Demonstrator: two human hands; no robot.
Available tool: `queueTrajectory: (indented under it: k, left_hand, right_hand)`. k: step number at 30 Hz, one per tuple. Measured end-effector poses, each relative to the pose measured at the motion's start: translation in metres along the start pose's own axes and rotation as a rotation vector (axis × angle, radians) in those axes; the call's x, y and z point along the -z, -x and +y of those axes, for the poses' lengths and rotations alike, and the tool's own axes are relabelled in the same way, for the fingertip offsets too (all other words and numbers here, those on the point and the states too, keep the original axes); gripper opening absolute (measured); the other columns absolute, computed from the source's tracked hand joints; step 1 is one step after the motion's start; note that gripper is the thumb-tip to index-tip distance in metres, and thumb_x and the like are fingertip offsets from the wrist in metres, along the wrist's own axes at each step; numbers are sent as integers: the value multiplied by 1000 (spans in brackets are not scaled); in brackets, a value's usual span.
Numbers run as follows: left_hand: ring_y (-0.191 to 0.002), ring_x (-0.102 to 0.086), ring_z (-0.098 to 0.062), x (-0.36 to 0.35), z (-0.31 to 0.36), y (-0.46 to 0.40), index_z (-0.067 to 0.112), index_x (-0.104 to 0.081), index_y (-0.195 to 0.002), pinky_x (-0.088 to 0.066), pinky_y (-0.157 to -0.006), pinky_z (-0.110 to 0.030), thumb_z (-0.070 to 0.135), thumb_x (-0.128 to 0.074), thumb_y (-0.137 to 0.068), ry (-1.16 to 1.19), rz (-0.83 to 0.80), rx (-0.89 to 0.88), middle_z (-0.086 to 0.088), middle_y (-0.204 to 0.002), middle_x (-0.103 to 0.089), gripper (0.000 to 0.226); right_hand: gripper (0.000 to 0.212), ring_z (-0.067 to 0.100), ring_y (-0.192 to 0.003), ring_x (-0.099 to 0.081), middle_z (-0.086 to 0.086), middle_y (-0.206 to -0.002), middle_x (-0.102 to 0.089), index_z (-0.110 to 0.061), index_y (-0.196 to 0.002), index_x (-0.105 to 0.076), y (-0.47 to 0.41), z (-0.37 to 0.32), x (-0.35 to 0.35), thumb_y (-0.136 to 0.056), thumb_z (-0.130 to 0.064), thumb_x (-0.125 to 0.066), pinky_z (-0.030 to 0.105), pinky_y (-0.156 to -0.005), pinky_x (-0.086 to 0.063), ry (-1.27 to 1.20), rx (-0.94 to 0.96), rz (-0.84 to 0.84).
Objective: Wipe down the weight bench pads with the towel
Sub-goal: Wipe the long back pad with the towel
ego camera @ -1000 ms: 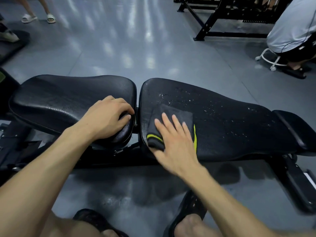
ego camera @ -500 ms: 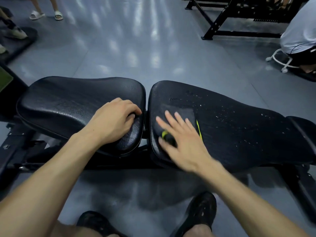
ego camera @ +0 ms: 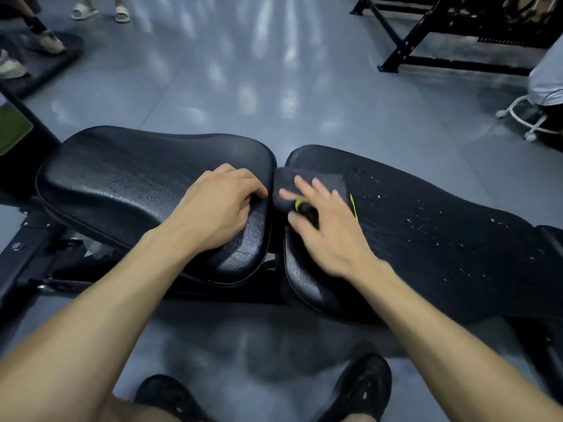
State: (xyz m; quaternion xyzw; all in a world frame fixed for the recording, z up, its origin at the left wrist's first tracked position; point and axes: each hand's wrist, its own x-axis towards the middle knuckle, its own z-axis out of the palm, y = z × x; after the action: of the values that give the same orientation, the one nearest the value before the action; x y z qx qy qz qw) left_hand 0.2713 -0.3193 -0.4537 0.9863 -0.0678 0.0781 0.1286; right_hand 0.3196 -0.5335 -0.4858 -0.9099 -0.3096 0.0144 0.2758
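Observation:
A black weight bench lies across the view, with a seat pad point(ego camera: 128, 178) on the left and a long back pad point(ego camera: 426, 233) on the right, speckled with white flecks. A dark grey towel point(ego camera: 323, 182) with yellow trim lies on the back pad's left end, by the gap between the pads. My right hand point(ego camera: 326, 226) presses flat on the towel with straight, spread fingers, blurred by motion. My left hand point(ego camera: 216, 211) grips the seat pad's right edge, its fingers curled over the rim.
The bench's black frame point(ego camera: 33, 254) runs low at the left. A black rack point(ego camera: 426, 41) stands at the back right, next to a seated person point(ego camera: 548, 74) on a white stool. Other people's feet point(ego camera: 100, 10) show at the far left. My black shoes point(ego camera: 365, 388) are below.
My right hand has slid the towel left and away along the back pad toward the gap between the pads. My left hand has kept its hold on the seat pad's edge.

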Motion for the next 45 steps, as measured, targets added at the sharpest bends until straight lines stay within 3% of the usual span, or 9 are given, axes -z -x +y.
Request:
queueTrajectory:
  k: [3, 9, 18, 23, 29, 33, 38, 41, 45]
  left_hand:
    - [-108, -56, -25, 0, 0, -1, 27, -68, -115, -48, -94, -48, 17, -39, -85, 9, 3, 5, 8, -117, -68, 43]
    - [-110, -57, -22, 0, -10, -6, 27, -69, -115, -48, -96, -46, 13, -34, -77, 20, -12, 1, 11, -118, -70, 54]
    - [-111, -55, -19, -1, -12, -9, 30, -68, -113, -46, -95, -44, 6, -41, -80, 35, -5, 5, 14, -116, -69, 49]
    - [-102, -56, -21, -4, -15, -17, 30, -70, -108, -49, -90, -44, 11, -35, -76, 44, 34, -15, 13, -109, -70, 50]
    - [-97, -55, -20, -4, -13, -25, 30, -71, -105, -51, -87, -45, 4, -45, -84, 36, 50, 10, 12, -105, -69, 42]
    - [-97, -56, -20, -5, -13, -23, 29, -71, -105, -51, -87, -45, 6, -42, -83, 41, 53, 4, 12, -106, -69, 44]
    - [-97, -56, -21, -4, -12, -25, 30, -71, -105, -52, -85, -44, 5, -42, -84, 41, 64, 7, 11, -105, -70, 44]
    - [-99, -55, -18, -4, -11, -29, 32, -71, -104, -52, -84, -42, 2, -47, -87, 46, 58, 27, 13, -104, -68, 42]
    - [-103, -54, -19, -7, -6, -35, 33, -70, -108, -50, -88, -42, 5, -47, -89, 24, 51, 43, 13, -108, -67, 41]
  right_hand:
    - [57, 16, -158, -11, -9, -168, -23, -38, -152, -42, -17, -5, -12, -98, -54, -35, 42, -128, -5, 109, -87, 21]
    - [62, 13, -158, -9, -13, -169, -19, -35, -155, -39, 75, -18, -14, -96, -53, -41, 39, -128, -6, 141, 100, -9]
    - [56, 18, -158, -8, -5, -169, -20, -31, -156, -36, -102, 17, -13, -103, -51, -35, 42, -128, -2, 113, -178, 25]
    - [64, 11, -158, -6, -13, -169, -17, -37, -156, -37, -4, -2, -13, -96, -59, -29, 36, -128, -2, 102, 32, 17]
    - [63, 16, -155, -22, -6, -164, -35, -27, -150, -48, -101, 31, -1, -96, -55, -34, 36, -127, -7, -5, -120, 42]
    - [49, 30, -140, -40, 6, -130, -61, -19, -119, -63, -162, 38, -9, -99, -49, -30, 49, -122, -19, 95, -278, 44]
    - [61, 12, -157, -10, -9, -169, -20, -31, -156, -38, -53, 11, -14, -100, -54, -34, 38, -128, -5, 44, -8, 87]
    - [59, 3, -156, -7, -19, -168, -17, -37, -157, -35, 22, 4, -7, -100, -54, -38, 34, -128, -5, -56, 104, 18]
    - [57, -4, -153, -10, -24, -164, -25, -44, -149, -44, -16, 23, 8, -94, -57, -38, 28, -127, -3, -214, 30, -9]
